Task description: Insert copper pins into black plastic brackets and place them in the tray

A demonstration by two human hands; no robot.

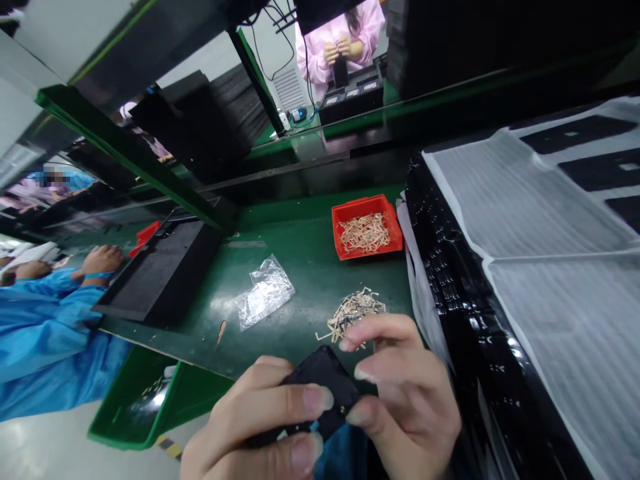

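Observation:
A black phone housing (327, 373), flat with small gold spots and a bit of blue near its lower edge, is tilted in front of me at the bottom middle. My left hand (260, 420) is closed on it, thumb and fingers pressed along its face and side. At its right corner is my right hand (405, 393), the thumb against the edge and a fingertip close by, the index finger raised. Just beyond the right fingers lies a loose pile of thin beige flex strips (355, 308), partly hidden by that hand.
A red bin (367, 228) holds more strips. A clear plastic bag (265, 293) lies on the green table (280, 227). Black trays with white film (550, 220) are stacked at right, a black box (160, 267) stands left. Co-workers in blue (45, 333) and pink (370, 20) sit nearby.

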